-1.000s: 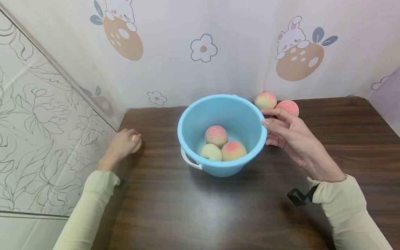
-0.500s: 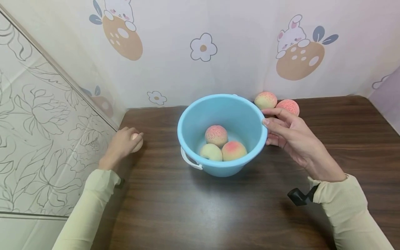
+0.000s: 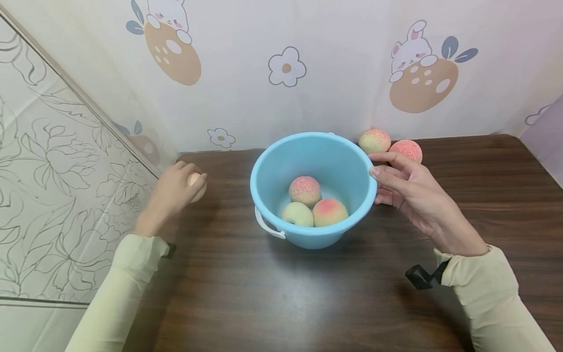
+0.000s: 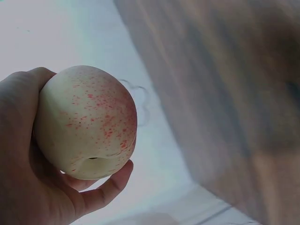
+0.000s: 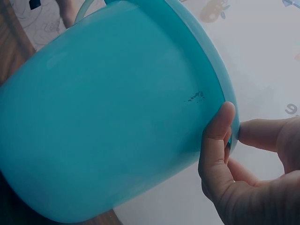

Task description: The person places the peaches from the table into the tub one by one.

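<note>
Flower-outlined panelling stands at the left of a dark wooden table, with a rabbit-print backdrop behind. Near the table's left side, the left hand has its fingers curled round a pale, red-flecked peach; whether it fully clears the table is hard to tell. Much of the fruit's rounded face lies uncovered, so a loosened grip could let it slip, and its shape would probably make it roll. Next comes the white handle, drooping on the left side of the blue bucket; a forearm catching it might jerk the bucket sideways. Inside, three peaches lie clustered at the bottom, and a sharp tilt could send them sliding. Farther right, the right hand pinches the rim, thumb and fingers nearly together with only the thin lip between them. Holding just one side, it could tip the bucket by pulling or pressing hard. Beyond that hand, two more peaches sit near the backdrop; a backward nudge could set them rolling.
</note>
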The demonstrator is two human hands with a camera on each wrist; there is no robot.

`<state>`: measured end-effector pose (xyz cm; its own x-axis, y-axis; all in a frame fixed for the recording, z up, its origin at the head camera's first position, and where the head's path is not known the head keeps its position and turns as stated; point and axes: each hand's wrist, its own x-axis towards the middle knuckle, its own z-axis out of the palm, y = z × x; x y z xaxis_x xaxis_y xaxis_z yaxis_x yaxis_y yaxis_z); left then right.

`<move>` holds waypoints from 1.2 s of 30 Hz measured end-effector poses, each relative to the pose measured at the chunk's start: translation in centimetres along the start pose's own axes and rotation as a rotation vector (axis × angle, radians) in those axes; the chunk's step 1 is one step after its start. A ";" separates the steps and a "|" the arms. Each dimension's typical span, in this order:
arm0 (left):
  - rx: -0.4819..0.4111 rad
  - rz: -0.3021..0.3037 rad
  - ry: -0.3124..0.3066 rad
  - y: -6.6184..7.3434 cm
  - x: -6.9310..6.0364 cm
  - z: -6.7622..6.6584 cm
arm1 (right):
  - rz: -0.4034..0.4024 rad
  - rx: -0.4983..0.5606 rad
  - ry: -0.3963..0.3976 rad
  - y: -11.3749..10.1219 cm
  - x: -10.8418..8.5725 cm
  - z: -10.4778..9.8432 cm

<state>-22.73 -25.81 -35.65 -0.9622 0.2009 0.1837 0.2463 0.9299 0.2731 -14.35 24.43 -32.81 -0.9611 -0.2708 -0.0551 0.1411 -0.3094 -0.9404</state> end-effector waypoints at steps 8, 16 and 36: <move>-0.021 0.099 0.046 4.5 0.2 -2.5 | -0.005 -0.006 0.003 0.0 0.0 0.0; -0.020 0.172 0.049 8.9 0.1 -4.8 | -0.005 0.002 0.000 0.1 0.0 0.0; -0.055 0.609 0.195 16.6 0.5 -7.1 | 0.005 0.018 -0.004 0.0 -0.1 0.2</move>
<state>-18.35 -12.48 -24.34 -0.6107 0.6236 0.4881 0.7525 0.6489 0.1125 -14.22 24.33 -32.70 -0.9595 -0.2757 -0.0582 0.1498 -0.3244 -0.9340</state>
